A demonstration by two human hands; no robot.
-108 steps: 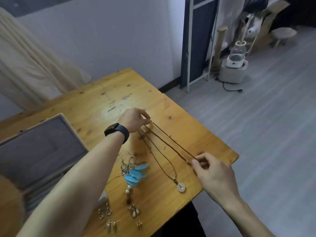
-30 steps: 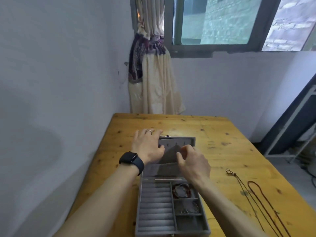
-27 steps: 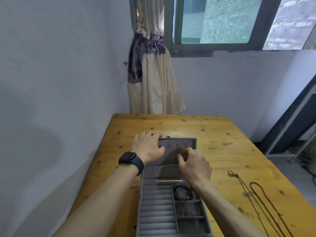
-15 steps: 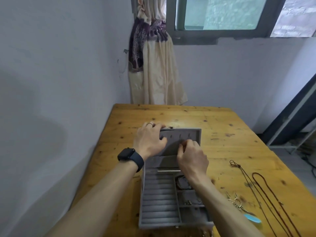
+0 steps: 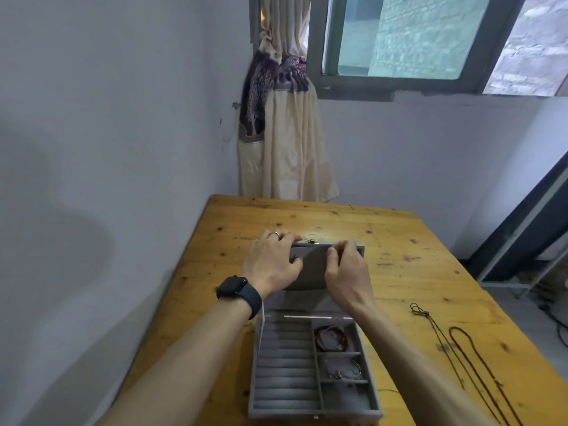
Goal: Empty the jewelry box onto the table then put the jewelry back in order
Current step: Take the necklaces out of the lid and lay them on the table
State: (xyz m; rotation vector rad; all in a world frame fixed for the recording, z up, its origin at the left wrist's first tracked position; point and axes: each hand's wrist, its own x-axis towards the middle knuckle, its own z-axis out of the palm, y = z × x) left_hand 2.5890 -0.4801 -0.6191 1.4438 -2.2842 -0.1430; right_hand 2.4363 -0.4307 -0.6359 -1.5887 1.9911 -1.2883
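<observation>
The grey jewelry box (image 5: 313, 412) lies open on the wooden table (image 5: 399, 241), its lid (image 5: 310, 267) tilted up at the far side. My left hand (image 5: 270, 262), with a ring and a black watch, grips the lid's upper left edge. My right hand (image 5: 347, 272) has its fingers curled at the lid's upper right edge. In the tray, ring rolls (image 5: 285, 364) fill the left half. A brown bracelet (image 5: 332, 338) and silver pieces (image 5: 344, 368) lie in the right compartments. Two cord necklaces (image 5: 473, 358) lie stretched out to the right of the box.
A wall runs along the table's left side. A tied curtain (image 5: 282, 142) hangs behind the far edge under a window (image 5: 399, 35). A dark metal frame (image 5: 522, 241) stands at the right past the table.
3.6 s ago both hands stretched a necklace cord over the table; it now lies there. Over the last second my right hand slid up the lid's inside to its top right edge.
</observation>
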